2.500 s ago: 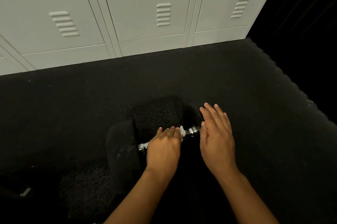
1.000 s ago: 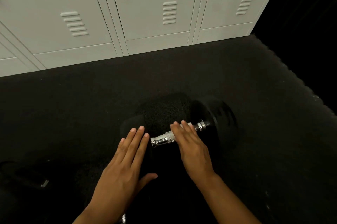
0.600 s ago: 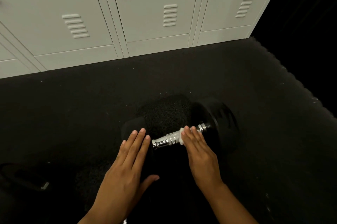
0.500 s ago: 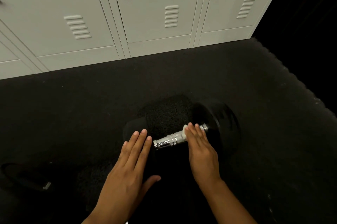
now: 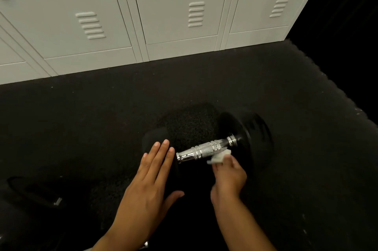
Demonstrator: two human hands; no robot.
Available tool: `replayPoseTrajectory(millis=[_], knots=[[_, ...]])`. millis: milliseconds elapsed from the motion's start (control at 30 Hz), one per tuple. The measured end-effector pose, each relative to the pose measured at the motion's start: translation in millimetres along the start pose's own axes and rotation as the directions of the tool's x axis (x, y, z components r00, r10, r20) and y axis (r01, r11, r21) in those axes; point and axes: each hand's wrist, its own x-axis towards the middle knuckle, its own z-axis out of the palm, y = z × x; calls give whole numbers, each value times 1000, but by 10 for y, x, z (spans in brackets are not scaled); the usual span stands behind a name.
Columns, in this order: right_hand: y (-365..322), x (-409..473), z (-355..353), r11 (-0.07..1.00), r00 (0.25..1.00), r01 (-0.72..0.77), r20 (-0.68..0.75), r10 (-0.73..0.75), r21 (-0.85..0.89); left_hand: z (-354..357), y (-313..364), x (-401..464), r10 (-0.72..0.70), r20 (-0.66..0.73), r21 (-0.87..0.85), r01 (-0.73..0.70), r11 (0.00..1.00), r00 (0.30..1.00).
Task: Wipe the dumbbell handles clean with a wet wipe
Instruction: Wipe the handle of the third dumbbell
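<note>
Room: pale grey metal lockers [image 5: 173,9] stand along the back, and dark rubbery floor matting [image 5: 81,117] covers the ground
Weight: one black dumbbell with a shiny ridged silver handle [image 5: 206,149] lies on the matting, right in front of the person
Left hand [image 5: 151,181]: flat, fingers straight and close together, resting on the near black end of the weight [image 5: 157,140] to keep it from moving
Right hand [image 5: 228,175]: fingers curled, pinching a small folded white wet wipe [image 5: 218,157] against the near side of the handle, close to the far end
Might roll: the weight looks round, so if the flat hand lifts off, a hard rub could make it roll away
Might slip: the wipe is small and wet, so it could slide out of the pinch
Might miss: the far side and underside of the handle may stay dirty unless the bar gets turned
Corner: something dark [image 5: 34,191] lies at the lower left, too dim to name
</note>
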Motion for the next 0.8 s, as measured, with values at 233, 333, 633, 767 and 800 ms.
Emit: replayPoseTrajectory(millis=[233, 333, 633, 767, 800], knots=[[-247, 142, 222, 788, 913, -397, 112, 392, 471, -33, 6, 5, -14, 18, -1, 14, 1000, 1000], [-245, 30, 174, 815, 951, -288, 49, 306, 503, -33, 23, -4, -24, 15, 2, 24, 1000, 1000], [156, -285, 273, 818, 842, 538, 84, -533, -203, -19, 22, -4, -32, 13, -12, 32, 999, 999], [434, -73, 127, 145, 388, 901, 610, -691, -409, -15, 20, -11, -33, 25, -28, 34, 999, 999], [433, 15, 16, 14, 266, 943, 726, -634, -334, -15, 19, -11, -35, 29, -28, 36, 999, 999]])
